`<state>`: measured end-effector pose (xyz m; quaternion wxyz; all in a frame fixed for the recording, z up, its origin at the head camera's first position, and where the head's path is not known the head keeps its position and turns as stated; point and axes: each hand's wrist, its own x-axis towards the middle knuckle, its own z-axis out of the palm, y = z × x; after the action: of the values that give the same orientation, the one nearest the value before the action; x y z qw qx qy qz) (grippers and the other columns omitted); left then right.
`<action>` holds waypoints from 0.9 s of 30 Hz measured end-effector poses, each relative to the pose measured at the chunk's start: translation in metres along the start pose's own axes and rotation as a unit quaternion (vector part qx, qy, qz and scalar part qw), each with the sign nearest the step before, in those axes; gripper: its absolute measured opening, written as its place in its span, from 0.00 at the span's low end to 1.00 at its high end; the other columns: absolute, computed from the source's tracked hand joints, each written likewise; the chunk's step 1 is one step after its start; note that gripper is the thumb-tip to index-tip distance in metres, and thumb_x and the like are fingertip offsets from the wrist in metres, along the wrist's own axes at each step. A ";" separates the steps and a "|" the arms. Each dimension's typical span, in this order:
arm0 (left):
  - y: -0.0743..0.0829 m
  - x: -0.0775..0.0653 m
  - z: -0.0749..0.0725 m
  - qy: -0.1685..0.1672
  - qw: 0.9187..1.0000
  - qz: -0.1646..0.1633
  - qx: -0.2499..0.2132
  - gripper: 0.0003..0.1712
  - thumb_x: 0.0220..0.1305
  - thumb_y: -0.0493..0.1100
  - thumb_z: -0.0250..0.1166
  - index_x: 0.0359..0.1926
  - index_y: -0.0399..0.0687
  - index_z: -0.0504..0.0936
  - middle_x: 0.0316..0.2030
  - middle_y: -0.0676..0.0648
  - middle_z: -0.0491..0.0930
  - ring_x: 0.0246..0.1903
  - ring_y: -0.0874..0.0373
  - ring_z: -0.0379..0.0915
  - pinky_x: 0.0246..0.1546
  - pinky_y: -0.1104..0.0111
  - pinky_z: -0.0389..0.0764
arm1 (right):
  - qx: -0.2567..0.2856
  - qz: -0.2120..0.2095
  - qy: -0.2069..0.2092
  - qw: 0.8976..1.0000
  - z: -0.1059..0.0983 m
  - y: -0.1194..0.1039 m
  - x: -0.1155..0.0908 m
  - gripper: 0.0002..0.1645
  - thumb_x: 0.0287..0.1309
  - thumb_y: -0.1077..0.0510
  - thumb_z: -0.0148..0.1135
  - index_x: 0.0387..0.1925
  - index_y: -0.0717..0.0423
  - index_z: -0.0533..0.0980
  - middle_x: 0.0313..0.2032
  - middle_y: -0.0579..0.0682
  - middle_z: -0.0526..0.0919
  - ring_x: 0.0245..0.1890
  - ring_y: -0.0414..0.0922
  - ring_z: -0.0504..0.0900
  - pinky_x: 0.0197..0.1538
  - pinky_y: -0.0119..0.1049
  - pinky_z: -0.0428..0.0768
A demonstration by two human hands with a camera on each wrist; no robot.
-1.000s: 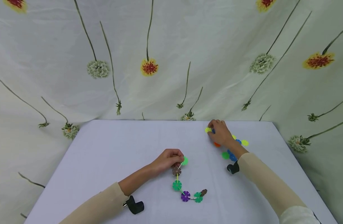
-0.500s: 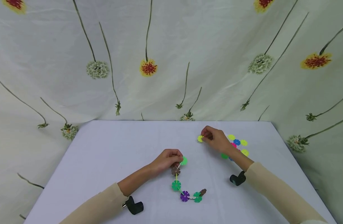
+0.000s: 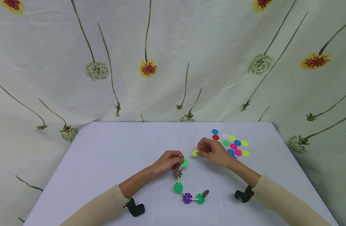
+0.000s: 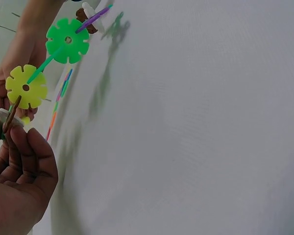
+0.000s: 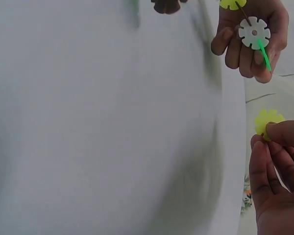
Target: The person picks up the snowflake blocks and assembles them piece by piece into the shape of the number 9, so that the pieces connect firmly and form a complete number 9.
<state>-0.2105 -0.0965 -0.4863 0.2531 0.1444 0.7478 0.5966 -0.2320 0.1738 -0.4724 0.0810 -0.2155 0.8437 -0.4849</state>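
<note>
A chain of interlocking flower-shaped plastic discs hangs from my left hand (image 3: 170, 160), which pinches it near its upper end. The light green end disc (image 3: 185, 162) juts out past the fingertips, and a brown disc (image 3: 177, 173), a purple disc (image 3: 187, 198) and others trail below. In the right wrist view, the white disc (image 5: 247, 33) lies against the left fingers, with the green one slotted edge-on into it. My right hand (image 3: 215, 153) pinches a loose yellow disc (image 3: 195, 153) between thumb and fingers, a short gap to the right of the chain's green end.
Loose discs in several colours lie at the back right of the white table (image 3: 119, 141), among them a blue disc (image 3: 214, 131) and a pink disc (image 3: 238, 153). Black wrist cameras stick out below both sleeves. A flowered cloth (image 3: 173, 37) hangs behind.
My right hand has lifted the yellow disc away from the loose discs and brought it left and nearer, towards the chain. My left hand holds the chain in nearly the same place.
</note>
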 end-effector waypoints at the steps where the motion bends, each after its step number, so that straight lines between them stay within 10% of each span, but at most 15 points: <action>1: 0.000 0.000 0.000 0.001 1.000 -0.002 -0.001 0.11 0.74 0.41 0.61 0.42 0.35 0.81 0.26 0.55 0.75 0.30 0.64 0.70 0.33 0.74 0.73 | 0.004 0.001 -0.004 1.000 0.002 -0.002 -0.001 0.11 0.65 0.59 0.75 0.45 0.53 0.81 0.40 0.51 0.87 0.41 0.45 0.85 0.46 0.29 0.84; 27: 0.000 -0.002 0.000 -0.005 1.000 0.005 -0.006 0.11 0.76 0.40 0.59 0.43 0.33 0.80 0.27 0.55 0.75 0.30 0.63 0.70 0.34 0.73 0.75 | -0.015 -0.059 -0.010 0.998 0.027 -0.021 -0.018 0.07 0.68 0.59 0.72 0.45 0.48 0.81 0.39 0.44 0.88 0.40 0.38 0.86 0.47 0.30 0.87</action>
<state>-0.2085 -0.0975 -0.4861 0.2545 0.1496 0.7422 0.6016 -0.2010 0.1512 -0.4700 0.0576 -0.2709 0.8359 -0.4739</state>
